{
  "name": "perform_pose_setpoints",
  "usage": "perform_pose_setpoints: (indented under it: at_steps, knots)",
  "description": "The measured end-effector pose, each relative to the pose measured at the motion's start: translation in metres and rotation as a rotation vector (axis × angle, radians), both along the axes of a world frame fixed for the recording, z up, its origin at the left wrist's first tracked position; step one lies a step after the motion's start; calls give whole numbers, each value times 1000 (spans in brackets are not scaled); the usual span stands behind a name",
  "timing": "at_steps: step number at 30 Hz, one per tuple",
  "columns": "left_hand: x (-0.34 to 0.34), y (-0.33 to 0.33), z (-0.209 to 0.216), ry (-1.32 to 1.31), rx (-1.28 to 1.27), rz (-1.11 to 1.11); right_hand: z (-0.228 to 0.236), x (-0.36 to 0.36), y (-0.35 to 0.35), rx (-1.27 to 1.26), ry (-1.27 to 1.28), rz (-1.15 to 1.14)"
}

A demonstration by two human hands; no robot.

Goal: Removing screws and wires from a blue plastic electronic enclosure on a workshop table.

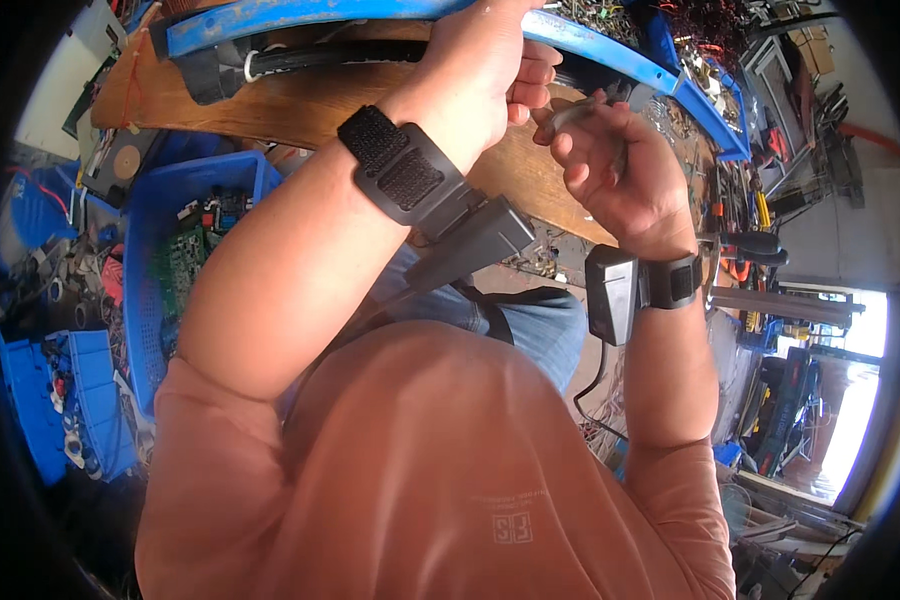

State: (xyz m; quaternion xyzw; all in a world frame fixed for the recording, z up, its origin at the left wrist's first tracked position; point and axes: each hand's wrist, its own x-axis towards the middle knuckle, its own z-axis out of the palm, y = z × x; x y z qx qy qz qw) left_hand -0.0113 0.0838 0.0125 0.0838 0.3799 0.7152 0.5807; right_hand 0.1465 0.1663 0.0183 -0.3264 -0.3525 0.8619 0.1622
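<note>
A: What are the arms doing?

B: Both forearms are rising from the near edge, each wearing a black wrist strap with a small black box. The right hand (pixel 625 170) is curling shut around a small greyish object (pixel 575 115), pinching it between thumb and fingers just above the wooden worktop (pixel 270 110). The left hand (pixel 485 65) is closing loosely beside it, fingertips nearly touching the right hand's.

A: What is that object?

B: It is blurring and mostly hiding behind the fingers; only a dull grey, slightly shiny end is showing. Whether the left hand is touching it, I cannot tell.

A: And farther off?

B: A blue crate (pixel 160 215) holding green circuit boards is sitting to the left, and a blue rail (pixel 270 20) is curving along the worktop's far edge.
</note>
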Motion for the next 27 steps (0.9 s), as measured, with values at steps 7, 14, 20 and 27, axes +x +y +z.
perform_pose_setpoints:
  at_steps: [7,14,20,27]
  knots:
    - [2,0,3,12,-22,40,-2,7,9,-33,-28,15]
    - [8,-8,10,43,-92,33,0,-4,-2,-39,-95,-69]
    - [9,-2,2,-35,-13,55,2,-10,-2,13,-145,-137]
    - [8,-9,5,48,58,65,-6,-13,7,-8,-136,-142]
